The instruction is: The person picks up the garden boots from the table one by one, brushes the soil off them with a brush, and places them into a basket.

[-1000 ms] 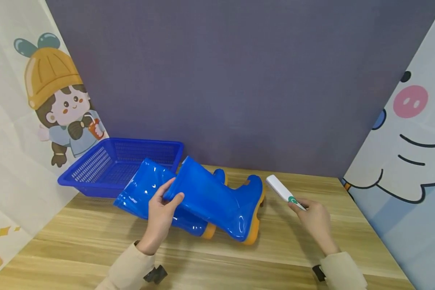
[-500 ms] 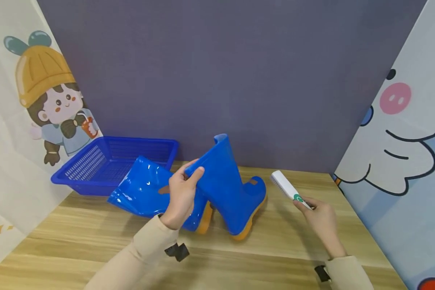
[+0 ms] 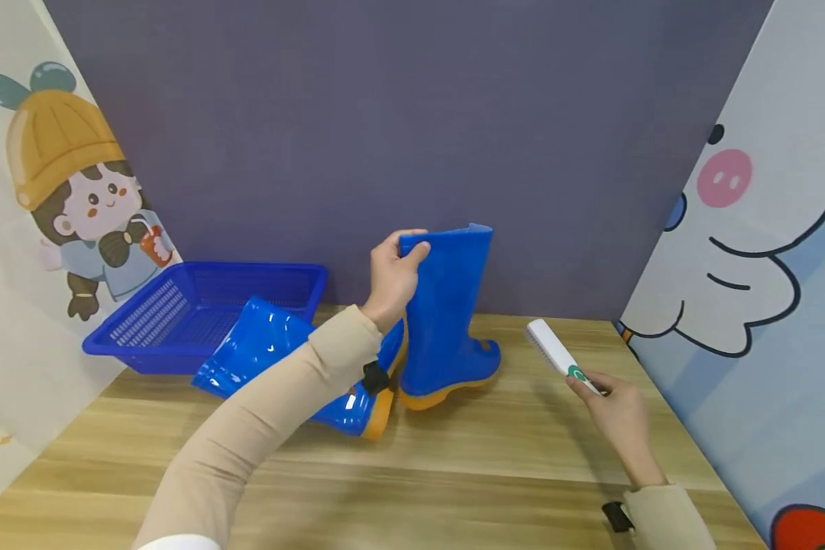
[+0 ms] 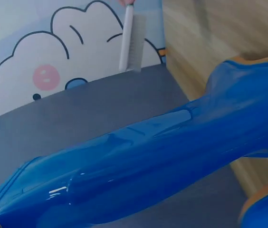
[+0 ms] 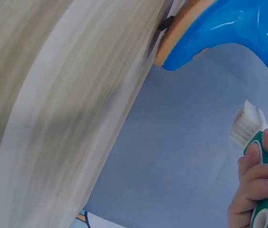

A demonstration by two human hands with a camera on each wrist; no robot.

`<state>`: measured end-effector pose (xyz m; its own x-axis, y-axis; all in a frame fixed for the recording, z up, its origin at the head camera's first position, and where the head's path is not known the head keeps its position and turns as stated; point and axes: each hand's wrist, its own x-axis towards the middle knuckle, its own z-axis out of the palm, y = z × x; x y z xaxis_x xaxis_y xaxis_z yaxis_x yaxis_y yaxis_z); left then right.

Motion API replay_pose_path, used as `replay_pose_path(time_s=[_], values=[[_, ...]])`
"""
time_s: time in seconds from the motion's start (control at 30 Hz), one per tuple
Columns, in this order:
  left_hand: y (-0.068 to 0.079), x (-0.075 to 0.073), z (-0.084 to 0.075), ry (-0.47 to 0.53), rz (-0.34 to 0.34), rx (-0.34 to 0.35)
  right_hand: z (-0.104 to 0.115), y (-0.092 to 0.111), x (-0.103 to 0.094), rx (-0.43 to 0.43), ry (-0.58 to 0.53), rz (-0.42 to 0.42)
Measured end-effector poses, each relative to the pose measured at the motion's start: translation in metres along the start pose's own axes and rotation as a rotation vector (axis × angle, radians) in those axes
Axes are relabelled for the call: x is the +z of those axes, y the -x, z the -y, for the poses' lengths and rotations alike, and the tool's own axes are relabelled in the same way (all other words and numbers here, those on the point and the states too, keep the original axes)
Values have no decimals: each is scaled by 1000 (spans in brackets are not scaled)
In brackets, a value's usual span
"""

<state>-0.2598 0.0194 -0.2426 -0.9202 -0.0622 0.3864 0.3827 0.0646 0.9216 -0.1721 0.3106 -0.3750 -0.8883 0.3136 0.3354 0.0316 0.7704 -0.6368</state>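
Note:
My left hand (image 3: pixel 393 276) pinches the top rim of a blue rain boot (image 3: pixel 447 313) with a yellow sole. The boot stands upright, sole down at the table, toe pointing right. In the left wrist view the boot's shaft (image 4: pixel 124 166) fills the middle, with only a bit of the thumb at the lower left. A second blue rain boot (image 3: pixel 264 347) lies on its side to the left, partly hidden behind my left forearm. My right hand (image 3: pixel 617 409) grips the handle of a white and green scrub brush (image 3: pixel 550 347), held to the right of the boot with bristles facing left.
A blue plastic basket (image 3: pixel 144 347) sits at the back left, its near right side overlapped by the lying boot. Behind the wooden table (image 3: pixel 454 489) rises a grey partition (image 3: pixel 412 137), with printed cartoon panels on both sides.
My left hand has lifted the boot's shaft up and to the right, turning the boot from leaning over the other one to upright. The right hand keeps holding the brush, nearly still.

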Motion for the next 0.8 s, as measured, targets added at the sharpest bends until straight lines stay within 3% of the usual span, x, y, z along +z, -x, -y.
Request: replay_pose_path(time_s=[0.23,0.33,0.4,0.53,0.7,0.8], values=[[-12,11,-27,-10,44,113,-5,1,-8,24,-2,-30],[-15,12,-35,13,53,115,-6,0,-13,44,-18,-63],[-12,12,-41,20,61,87,-6,0,-15,60,-26,-83],[-7,12,-39,45,93,2,-6,1,-20,97,-31,-85],[1,8,-26,104,154,-112,-7,3,-19,99,-14,-53],[5,1,-17,109,207,-135,-9,3,-18,96,-9,-49]])
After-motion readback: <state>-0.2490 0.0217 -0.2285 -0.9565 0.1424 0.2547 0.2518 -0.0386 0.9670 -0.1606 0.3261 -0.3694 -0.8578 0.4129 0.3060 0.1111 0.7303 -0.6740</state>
